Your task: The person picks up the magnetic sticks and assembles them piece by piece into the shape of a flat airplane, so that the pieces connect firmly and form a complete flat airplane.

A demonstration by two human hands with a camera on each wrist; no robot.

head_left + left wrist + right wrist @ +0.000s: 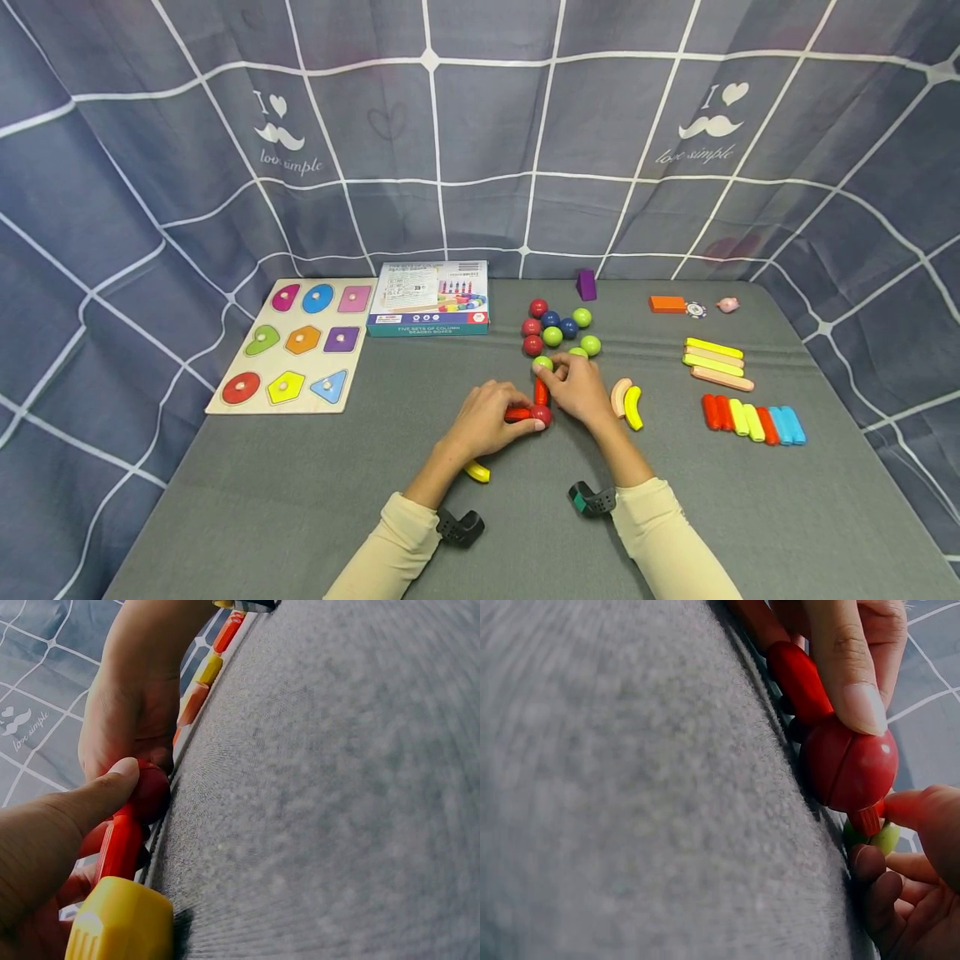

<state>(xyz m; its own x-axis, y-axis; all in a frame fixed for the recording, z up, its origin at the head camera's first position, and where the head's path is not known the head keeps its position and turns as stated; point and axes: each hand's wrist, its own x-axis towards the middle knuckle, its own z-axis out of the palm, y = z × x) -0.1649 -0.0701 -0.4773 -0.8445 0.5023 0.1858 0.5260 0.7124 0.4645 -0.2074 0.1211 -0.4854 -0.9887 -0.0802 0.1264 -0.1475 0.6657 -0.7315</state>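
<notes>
My left hand (487,417) pinches a red ball (542,415), its thumb on the near side. A red stick (516,414) meets this ball from the left, partly under the fingers. A second red stick (541,392) runs from the ball to a green ball (542,363), which my right hand (577,387) pinches between thumb and fingers. In the right wrist view the red ball (851,769) hides part of the green ball (885,838). A yellow curved piece (477,472) lies by my left wrist, partly covered.
Several red, blue and green balls (551,336) lie beyond the hands. Curved pieces (632,407) sit right of them, with coloured sticks (753,421) farther right. A shape board (232,367) and a box (427,328) stand left. A purple block (587,285) is behind.
</notes>
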